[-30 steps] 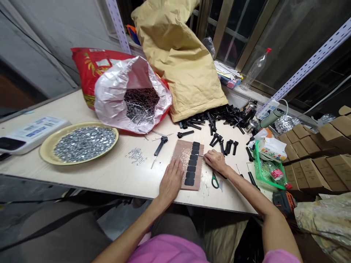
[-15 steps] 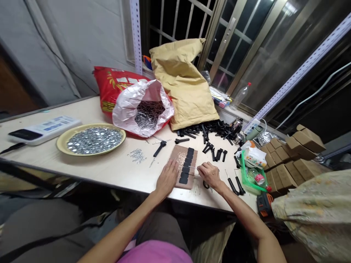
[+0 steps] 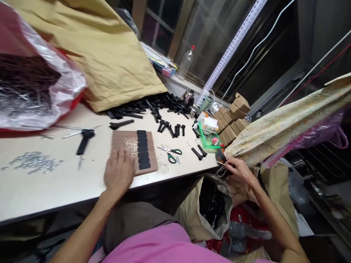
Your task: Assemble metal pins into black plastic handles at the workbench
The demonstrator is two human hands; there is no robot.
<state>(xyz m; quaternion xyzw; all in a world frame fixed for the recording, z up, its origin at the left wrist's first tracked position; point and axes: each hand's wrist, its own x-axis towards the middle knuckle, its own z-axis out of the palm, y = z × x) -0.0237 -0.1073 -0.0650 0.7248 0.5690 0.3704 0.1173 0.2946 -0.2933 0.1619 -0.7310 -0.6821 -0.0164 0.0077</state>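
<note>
My left hand [image 3: 120, 170] lies flat, fingers stretched, over the left part of a brown board [image 3: 150, 146]. Small pale bits [image 3: 131, 144] are scattered on the board beside a row of black pads [image 3: 142, 146]. Beyond the table's right end, my right hand [image 3: 241, 171] pinches a thin metal rod [image 3: 220, 163] whose tip points left. Right of the board lie green-handled scissors [image 3: 171, 151], blades slightly apart. Two black-handled pieces with thin rods [image 3: 196, 153] rest near the table's right end. A similar black piece with metal rods [image 3: 85, 140] lies left of the board.
Silvery washers [image 3: 35, 162] lie loose at left, near a red-and-white sack [image 3: 65, 78] of metal rods. A tan bag [image 3: 115, 62] stands behind black plastic parts [image 3: 164, 126]. At right are a green basket [image 3: 210, 144] and cardboard boxes [image 3: 226, 126]. Below the edge stands an open sack [image 3: 189, 217].
My right hand has moved from the board out past the table's right end with the thin rod. The view has turned right, uncovering the scissors. My left hand stays on the board.
</note>
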